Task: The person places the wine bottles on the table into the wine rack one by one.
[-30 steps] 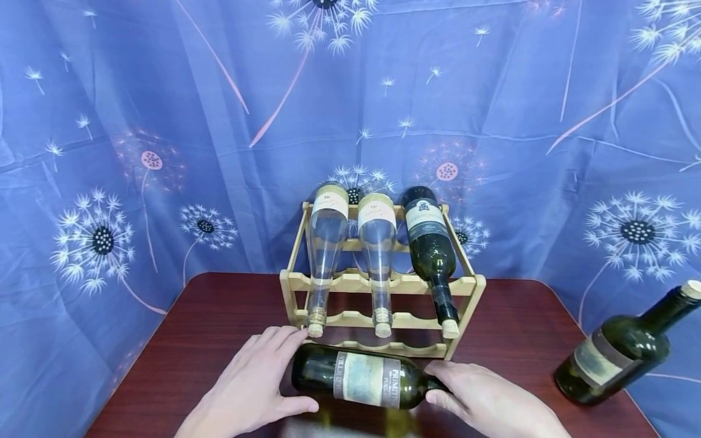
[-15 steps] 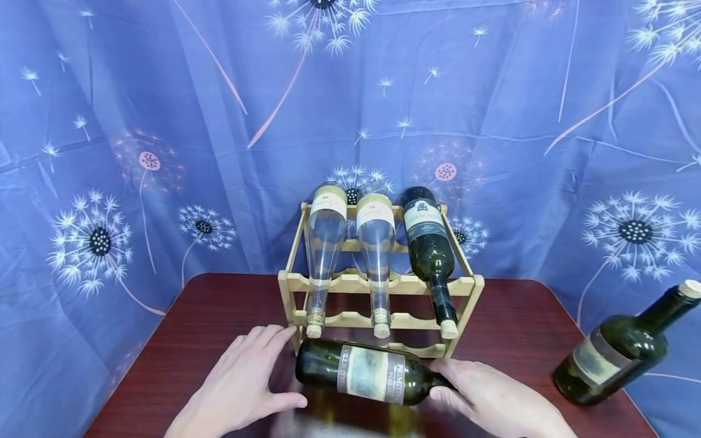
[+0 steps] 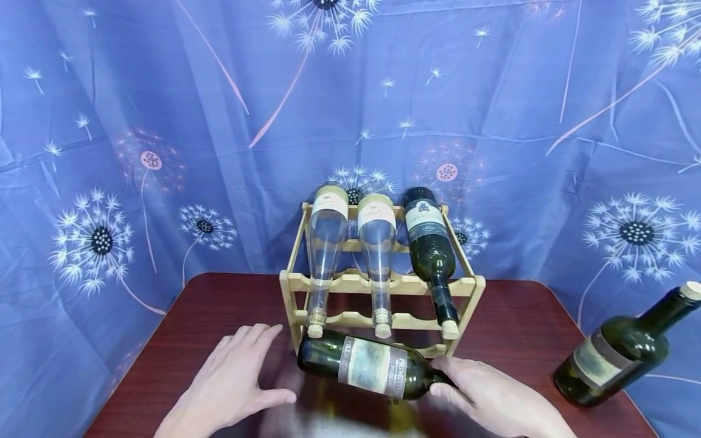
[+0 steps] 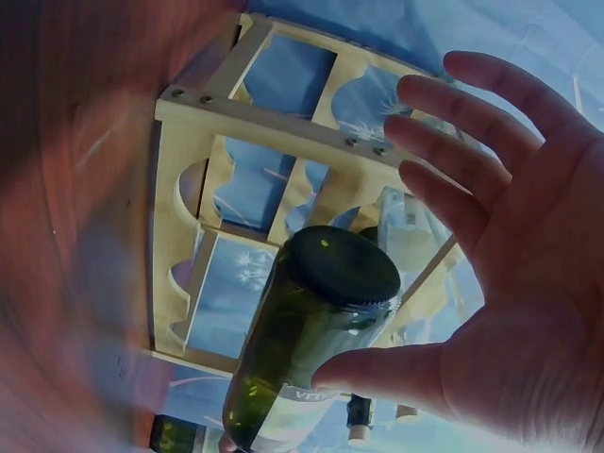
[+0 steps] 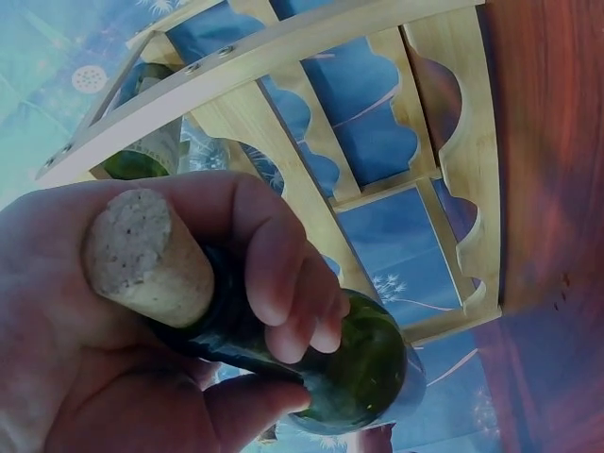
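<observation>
My right hand (image 3: 487,392) grips a dark green wine bottle (image 3: 372,367) by its neck. The bottle lies sideways in the air before the rack, its base to the left and its label facing up toward me. In the right wrist view a cork (image 5: 151,255) pokes out of the neck, with fingers and thumb wrapped around the glass. My left hand (image 3: 227,377) is spread to the left of the bottle's base, apart from it and holding nothing. The left wrist view shows the round base (image 4: 344,266) with the thumb overlapping the bottle's side.
Behind the bottle stands a wooden wine rack (image 3: 473,286). Its top tier bears two clear bottles (image 3: 328,234) and one dark bottle (image 3: 432,255), corks toward me. Another corked green bottle (image 3: 613,353) stands at the right edge of the dark red table (image 3: 219,304). A blue curtain (image 3: 219,121) hangs behind.
My left hand has drawn away leftward from the bottle's base. The bottle, still in my right hand, has shifted slightly toward the rack and its base has swung a little away from me.
</observation>
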`<state>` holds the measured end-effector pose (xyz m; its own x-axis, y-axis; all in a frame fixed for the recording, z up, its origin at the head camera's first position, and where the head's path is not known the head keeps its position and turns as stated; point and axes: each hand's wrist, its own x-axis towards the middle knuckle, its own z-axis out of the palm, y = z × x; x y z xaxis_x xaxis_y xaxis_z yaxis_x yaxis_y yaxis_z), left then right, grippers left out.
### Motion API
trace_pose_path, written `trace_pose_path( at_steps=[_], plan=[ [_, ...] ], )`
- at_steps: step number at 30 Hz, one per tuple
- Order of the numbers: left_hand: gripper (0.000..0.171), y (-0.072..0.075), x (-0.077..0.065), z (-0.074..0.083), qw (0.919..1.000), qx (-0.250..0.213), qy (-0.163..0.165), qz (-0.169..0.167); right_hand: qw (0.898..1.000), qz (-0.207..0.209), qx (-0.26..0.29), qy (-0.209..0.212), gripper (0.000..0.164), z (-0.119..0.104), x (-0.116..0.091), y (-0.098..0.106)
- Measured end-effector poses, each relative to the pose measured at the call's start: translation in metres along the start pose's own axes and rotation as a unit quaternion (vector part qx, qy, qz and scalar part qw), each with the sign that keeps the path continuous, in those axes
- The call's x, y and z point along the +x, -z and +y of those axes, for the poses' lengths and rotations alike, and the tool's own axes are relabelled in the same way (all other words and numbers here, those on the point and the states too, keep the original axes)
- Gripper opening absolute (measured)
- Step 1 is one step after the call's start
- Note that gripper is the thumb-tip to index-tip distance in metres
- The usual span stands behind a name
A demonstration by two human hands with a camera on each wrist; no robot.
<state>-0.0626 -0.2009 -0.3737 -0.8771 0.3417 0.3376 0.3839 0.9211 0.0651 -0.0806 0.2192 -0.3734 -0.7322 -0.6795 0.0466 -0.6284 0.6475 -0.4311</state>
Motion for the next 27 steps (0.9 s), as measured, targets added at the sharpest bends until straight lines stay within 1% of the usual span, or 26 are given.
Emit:
trace_pose_path(
  at_steps=[4,11,18,27],
  plan=[
    [0.111,-0.0004,-0.0017,-0.0038,0.9999,0.004,0.012,-0.001,1.0,0.008,-0.005,0.003,0.021,0.0005,0.0005,-0.0015],
    [0.112,0.0008,-0.0027,-0.0077,0.9996,0.011,0.027,-0.006,1.0,-0.015,0.024,-0.014,0.027,0.0006,0.0026,0.0004],
    [0.113,0.0019,-0.0024,-0.0094,0.9994,0.013,0.032,-0.01,1.0,0.005,0.025,0.0,0.022,-0.001,0.002,0.0002],
    [0.116,0.0026,-0.0021,-0.0106,0.999,0.015,0.038,-0.016,0.998,-0.004,0.063,-0.001,0.022,-0.001,0.004,0.0003]
  ],
)
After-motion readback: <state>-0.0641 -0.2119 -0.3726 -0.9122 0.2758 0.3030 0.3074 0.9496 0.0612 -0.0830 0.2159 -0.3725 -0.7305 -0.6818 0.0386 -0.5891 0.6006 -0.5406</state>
